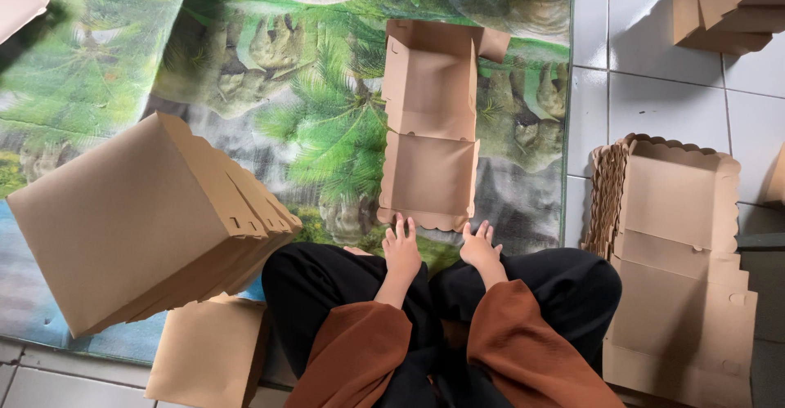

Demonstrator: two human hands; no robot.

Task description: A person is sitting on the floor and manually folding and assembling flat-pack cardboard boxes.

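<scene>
The person sits cross-legged on a mat (106, 73) printed with palm trees and rocks. Both hands reach forward to the near, scalloped edge of a half-folded cardboard box (429, 126), which lies open on the mat directly ahead. The left hand (401, 248) rests with fingers spread flat, its fingertips touching the box edge; it grips nothing. The right hand (479, 244) lies just beside it, fingers likewise apart and extended, at the same edge. To the left sits a stack of folded boxes (139, 220), tilted. To the right, on the tiled floor (654, 105), lies a pile of flat box blanks (679, 269). More boxes (728, 7) stand at far right.
</scene>
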